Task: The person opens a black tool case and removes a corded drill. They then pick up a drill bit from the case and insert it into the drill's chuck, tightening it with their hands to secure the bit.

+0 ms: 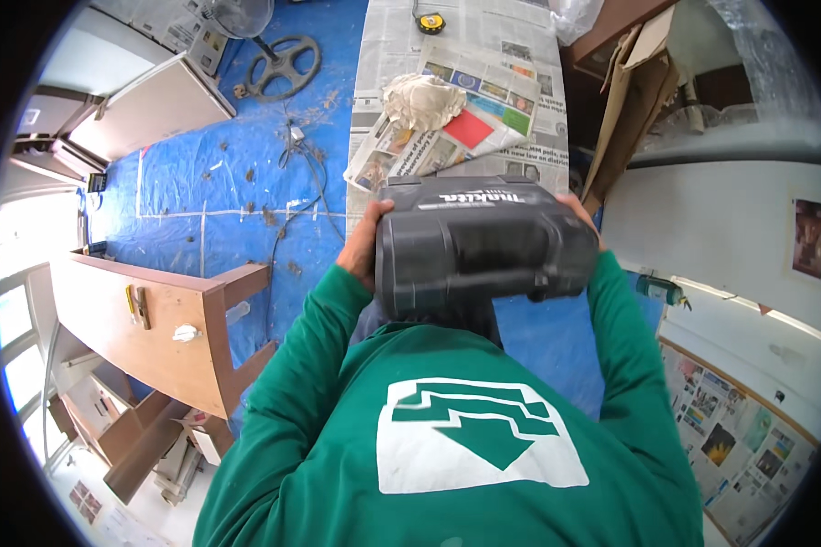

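Observation:
A dark grey hard plastic tool case [493, 239] is held in front of my chest, its handle side toward me. My left hand [367, 241] grips its left end, and my right hand [582, 217] grips its right end, where the case hides part of the fingers. Just beyond the case lies a long surface covered with newspaper [374, 87]. A crumpled off-white cloth or paper bundle [423, 101] rests on loose newspaper sheets there. Farther off sits a yellow and black tape measure [431, 24]. Whether the case touches the surface, I cannot tell.
On the left, a blue sheet [237, 173] covers the floor, with a cable [315, 169] and a fan's round base [287, 69]. A wooden panel [146, 319] carries hand tools. Folded cardboard [625, 109] leans along the right side of the newspaper-covered surface.

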### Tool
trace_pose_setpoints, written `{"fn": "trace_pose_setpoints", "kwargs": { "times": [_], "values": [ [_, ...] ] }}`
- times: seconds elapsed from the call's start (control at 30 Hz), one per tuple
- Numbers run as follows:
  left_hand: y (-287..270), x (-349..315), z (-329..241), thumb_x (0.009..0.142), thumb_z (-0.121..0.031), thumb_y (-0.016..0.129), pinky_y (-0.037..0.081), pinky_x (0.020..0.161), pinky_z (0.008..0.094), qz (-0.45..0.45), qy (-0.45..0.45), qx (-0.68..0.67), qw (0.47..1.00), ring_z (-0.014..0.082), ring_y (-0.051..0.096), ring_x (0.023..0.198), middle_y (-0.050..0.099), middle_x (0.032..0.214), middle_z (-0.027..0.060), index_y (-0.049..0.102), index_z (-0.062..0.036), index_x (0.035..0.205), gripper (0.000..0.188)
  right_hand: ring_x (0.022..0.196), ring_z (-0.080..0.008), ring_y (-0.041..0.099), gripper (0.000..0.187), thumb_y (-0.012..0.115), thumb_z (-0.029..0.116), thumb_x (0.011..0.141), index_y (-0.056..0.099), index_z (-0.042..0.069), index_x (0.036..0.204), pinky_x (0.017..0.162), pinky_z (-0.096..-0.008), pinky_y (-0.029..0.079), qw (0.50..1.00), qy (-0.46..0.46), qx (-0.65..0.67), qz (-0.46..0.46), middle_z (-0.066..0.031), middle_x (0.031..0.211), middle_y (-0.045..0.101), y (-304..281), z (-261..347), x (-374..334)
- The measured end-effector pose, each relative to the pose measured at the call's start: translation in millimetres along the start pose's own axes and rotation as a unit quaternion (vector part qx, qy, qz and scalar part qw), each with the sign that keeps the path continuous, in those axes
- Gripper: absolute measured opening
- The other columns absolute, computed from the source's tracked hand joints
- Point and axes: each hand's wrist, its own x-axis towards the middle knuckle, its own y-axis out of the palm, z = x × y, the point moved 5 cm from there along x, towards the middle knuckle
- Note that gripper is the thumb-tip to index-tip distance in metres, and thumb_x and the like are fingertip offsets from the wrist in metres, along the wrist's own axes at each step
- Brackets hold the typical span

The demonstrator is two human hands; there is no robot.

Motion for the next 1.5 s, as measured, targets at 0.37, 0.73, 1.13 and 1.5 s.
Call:
{"fn": "trace_pose_setpoints", "kwargs": {
  "times": [0.37, 0.73, 1.13, 1.5],
  "values": [
    [57, 73, -66, 0.100, -0.038, 0.068, 0.053, 0.113, 0.0386, 0.084, 0.292, 0.113, 0.946, 0.0255, 0.062, 0.136, 0.053, 0.160, 0.0120, 0.032, -0.0108, 0.172, 0.085, 0.134, -0.0180, 0.061, 0.075, 0.062, 0.034, 0.102, 0.041, 0.007, 0.169, 0.114, -0.0317, 0.048, 0.965, -0.248, 0.026, 0.086, -0.0082, 0.156, 0.057, -4, 62, 30],
    [24, 173, -47, 0.102, -0.047, 0.069, 0.065, 0.095, 0.0416, 0.023, 0.253, 0.089, 0.963, 0.0283, 0.077, 0.108, 0.074, 0.130, 0.0176, 0.065, 0.0012, 0.140, 0.061, 0.136, -0.0181, 0.058, 0.080, 0.068, 0.037, 0.098, 0.045, 0.007, 0.168, 0.113, -0.0272, 0.044, 0.933, -0.349, -0.084, 0.018, -0.0103, 0.156, 0.059, -71, 40, 122],
    [-21, 115, -8, 0.111, -0.039, 0.059, 0.051, 0.110, 0.0372, -0.239, 0.344, 0.276, 0.865, 0.0292, 0.067, 0.129, 0.067, 0.141, 0.0194, 0.057, 0.0061, 0.149, 0.059, 0.139, -0.0241, 0.060, 0.063, 0.065, 0.032, 0.106, 0.054, -0.001, 0.158, 0.115, -0.0353, 0.047, 0.935, -0.310, 0.008, -0.174, -0.0194, 0.152, 0.063, -50, 5, 40],
    [-32, 99, 123, 0.108, -0.002, 0.064, 0.062, 0.077, 0.0285, -0.112, 0.076, -0.159, 0.978, 0.0259, 0.073, 0.104, 0.069, 0.117, 0.0158, 0.063, 0.0047, 0.121, 0.014, 0.101, -0.0282, 0.072, 0.021, 0.071, 0.017, 0.107, 0.064, 0.002, 0.119, 0.081, -0.0394, 0.059, 0.971, -0.106, 0.211, -0.036, -0.0131, 0.118, 0.071, -42, -147, 8]
  ]
}}
